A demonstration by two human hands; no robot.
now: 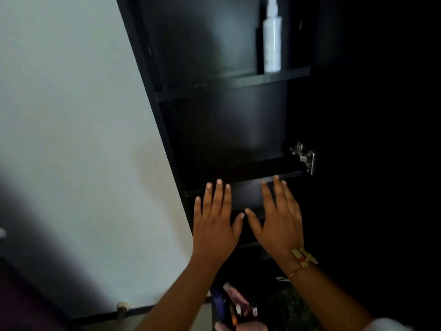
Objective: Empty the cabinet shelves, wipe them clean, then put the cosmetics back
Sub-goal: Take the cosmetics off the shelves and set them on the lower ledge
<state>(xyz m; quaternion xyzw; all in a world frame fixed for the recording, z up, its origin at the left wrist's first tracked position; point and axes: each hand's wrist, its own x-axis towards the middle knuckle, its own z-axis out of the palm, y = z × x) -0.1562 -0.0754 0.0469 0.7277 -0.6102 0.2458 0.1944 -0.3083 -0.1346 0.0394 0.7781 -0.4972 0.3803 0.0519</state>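
Note:
A black cabinet stands open in front of me, with two dark shelves in view. On the upper shelf (238,83) a white bottle (272,41) stands upright at the right. The lower shelf (238,185) looks bare. My left hand (214,223) and my right hand (278,220) are both raised side by side just below the lower shelf's front edge, fingers straight and spread, holding nothing. A bracelet sits on my right wrist. Several cosmetic items (236,306) lie in a blurred heap low down between my forearms.
A white wall (83,139) fills the left side. The open cabinet door (370,139) is dark at the right, with a metal hinge (304,156) beside the lower shelf. A small knob (123,306) shows near the floor at the lower left.

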